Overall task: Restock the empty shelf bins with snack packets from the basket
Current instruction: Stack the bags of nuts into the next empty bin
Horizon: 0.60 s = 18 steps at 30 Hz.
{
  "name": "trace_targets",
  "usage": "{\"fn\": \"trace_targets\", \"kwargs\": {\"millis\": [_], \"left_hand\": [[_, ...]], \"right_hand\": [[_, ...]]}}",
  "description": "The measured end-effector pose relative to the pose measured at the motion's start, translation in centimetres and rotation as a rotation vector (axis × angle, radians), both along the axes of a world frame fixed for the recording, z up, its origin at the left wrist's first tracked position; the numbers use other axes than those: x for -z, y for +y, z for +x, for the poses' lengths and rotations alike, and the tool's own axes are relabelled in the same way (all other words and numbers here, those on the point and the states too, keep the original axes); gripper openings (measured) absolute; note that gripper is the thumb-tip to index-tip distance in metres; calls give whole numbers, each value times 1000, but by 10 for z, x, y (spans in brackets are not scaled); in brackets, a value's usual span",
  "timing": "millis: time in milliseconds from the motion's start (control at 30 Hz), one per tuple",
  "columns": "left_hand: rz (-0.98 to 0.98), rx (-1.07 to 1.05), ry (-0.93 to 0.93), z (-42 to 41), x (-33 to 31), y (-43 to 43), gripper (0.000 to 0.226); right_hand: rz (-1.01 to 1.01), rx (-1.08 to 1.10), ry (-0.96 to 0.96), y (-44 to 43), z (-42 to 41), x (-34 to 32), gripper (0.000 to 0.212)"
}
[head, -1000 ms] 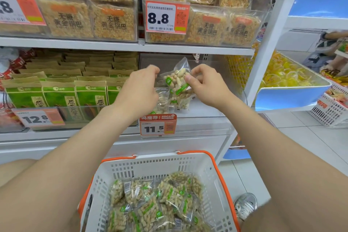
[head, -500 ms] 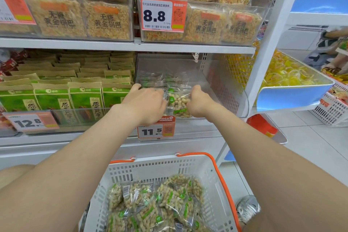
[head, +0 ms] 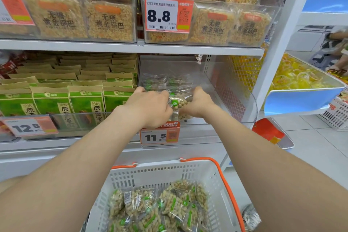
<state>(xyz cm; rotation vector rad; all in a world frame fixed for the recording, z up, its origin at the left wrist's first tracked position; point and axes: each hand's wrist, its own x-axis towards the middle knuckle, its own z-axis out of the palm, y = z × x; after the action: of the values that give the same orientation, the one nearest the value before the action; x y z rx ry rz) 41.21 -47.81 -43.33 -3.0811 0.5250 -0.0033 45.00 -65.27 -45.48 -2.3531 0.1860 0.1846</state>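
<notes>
The packet (head: 178, 102) is at centre of the frame, low in the clear bin (head: 235, 100), exactly btw. left hand (head: 148, 105) and right hand (head: 200, 102); both are equally near. Each hand curls its fingers on one side edge of it. Its long axis seems approx. vertical in the frame. Fingertips are hidden behind knuckles, and the rear packets (head: 165, 82) are blurry. The basket (head: 150, 175), bottom centre, holds more.

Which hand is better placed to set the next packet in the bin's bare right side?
Probably right: the right hand grips the packet beside that bare stretch; the left hand holds its left edge.
</notes>
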Motion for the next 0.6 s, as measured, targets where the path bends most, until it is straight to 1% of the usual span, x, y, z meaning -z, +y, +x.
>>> {"fn": "trace_targets", "kwargs": {"millis": [133,233,267,367,400,467,533,600], "left_hand": [[37,16,20,2,-1,0,23],[35,20,7,2,-1,1,27],[32,21,3,1,0,2,28],[13,27,-36,0,3,4,30],[-2,32,-57,0,4,5,31],[-38,46,-89,-2,5,6,31],[-58,62,-114,-6,4,6,30],[-78,72,-148,-9,3,6,32]], "right_hand": [[105,10,-4,-4,3,6,88],[43,32,-2,-5,-1,5,70],[11,43,12,-6,0,5,69],[-21,84,68,-6,-2,1,78],[-49,77,75,-6,-3,-1,77],[-140,44,86,-6,-6,-5,66],[-236,16,77,-5,-13,-10,64],[-374,8,-4,-4,-22,-16,60]]}}
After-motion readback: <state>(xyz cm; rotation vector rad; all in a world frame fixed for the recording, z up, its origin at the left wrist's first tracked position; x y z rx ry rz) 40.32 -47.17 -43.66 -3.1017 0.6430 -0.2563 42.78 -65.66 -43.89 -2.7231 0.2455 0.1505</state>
